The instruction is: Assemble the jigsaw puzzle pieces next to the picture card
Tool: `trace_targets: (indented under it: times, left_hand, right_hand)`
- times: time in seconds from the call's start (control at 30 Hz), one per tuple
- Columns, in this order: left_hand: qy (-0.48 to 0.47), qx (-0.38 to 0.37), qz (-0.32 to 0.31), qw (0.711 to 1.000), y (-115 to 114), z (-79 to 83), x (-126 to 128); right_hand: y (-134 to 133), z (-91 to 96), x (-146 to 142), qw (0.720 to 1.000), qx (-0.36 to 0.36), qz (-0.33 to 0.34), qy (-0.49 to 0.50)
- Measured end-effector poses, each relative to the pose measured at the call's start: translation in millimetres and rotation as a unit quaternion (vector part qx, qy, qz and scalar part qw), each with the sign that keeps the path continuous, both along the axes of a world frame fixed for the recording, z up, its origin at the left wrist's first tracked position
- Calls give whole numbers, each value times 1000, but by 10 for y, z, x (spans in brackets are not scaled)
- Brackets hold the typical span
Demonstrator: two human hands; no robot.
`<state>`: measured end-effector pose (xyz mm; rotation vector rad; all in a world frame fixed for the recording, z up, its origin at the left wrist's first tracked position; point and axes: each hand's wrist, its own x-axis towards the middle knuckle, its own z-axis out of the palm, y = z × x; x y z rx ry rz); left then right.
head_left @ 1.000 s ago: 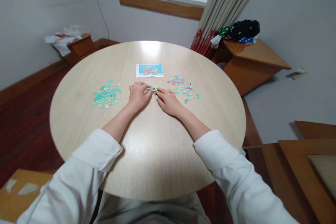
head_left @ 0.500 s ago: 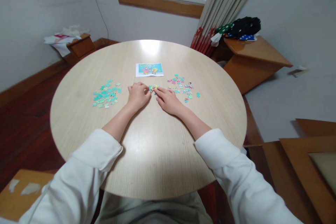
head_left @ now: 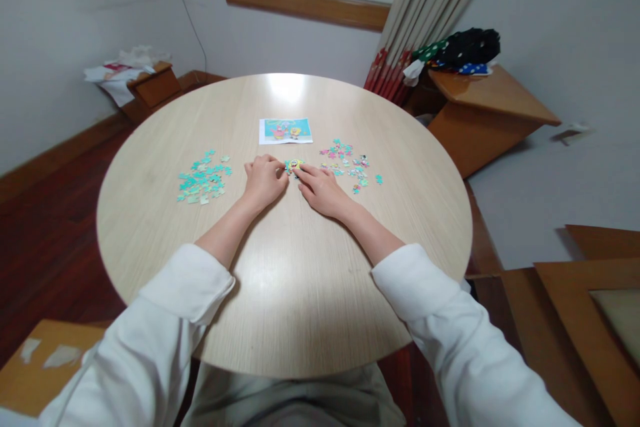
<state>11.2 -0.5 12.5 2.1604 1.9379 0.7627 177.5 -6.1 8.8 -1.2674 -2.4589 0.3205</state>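
Note:
A small joined patch of jigsaw puzzle (head_left: pixel 294 165), yellow and teal, lies between my hands, its edges partly hidden by my fingers. My left hand (head_left: pixel 264 179) is at its left side with thumb and fingers pinched together on a puzzle piece at the patch's edge; the piece is mostly covered. From the right, my right hand (head_left: pixel 324 189) lies low with fingers stretched out, fingertips touching the patch. Just beyond the hands rests a picture sheet (head_left: pixel 287 131) with a pink and a yellow cartoon figure on teal.
Loose teal and pale puzzle pieces (head_left: pixel 203 180) form a pile on the left of the round table (head_left: pixel 290 293). Mixed pink, teal and yellow pieces (head_left: pixel 337 148) are scattered on the right. A wooden stand (head_left: pixel 493 97) with cloths is beyond the table's right edge.
The view has shifted very slightly. Both hands stay at the puzzle patch, with hardly any visible movement of the fingers.

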Motion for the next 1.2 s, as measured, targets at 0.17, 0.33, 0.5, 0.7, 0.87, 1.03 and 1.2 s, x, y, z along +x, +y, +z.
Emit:
trace_targets:
  times: [0.17,0.33,0.5,0.7,0.87,1.03,1.2]
  left_hand:
    - [1,7,0,1000,6,-12,-8]
    - [-1,-3,0,1000,0,-4,-2]
    - [-1,-3,4,1000,-4,4,6]
    - [0,-8,3,1000,-9,20,6]
    - [0,-7,3,1000,-6,16,1]
    - [-2,5,1,1000,12,-18,-9]
    - [0,1,3,1000,12,-10,-6]
  right_hand:
    - [14,-26,4,1000,5,4,8]
    - [10,-24,5,1000,5,5,8]
    - [-1,8,5,1000,-2,4,2]
    - [5,-5,6,1000,0,5,4]
    - [3,-7,6,1000,0,5,2]
    - [10,-14,9,1000,3,7,4]
    - [11,-17,9,1000,4,7,3]
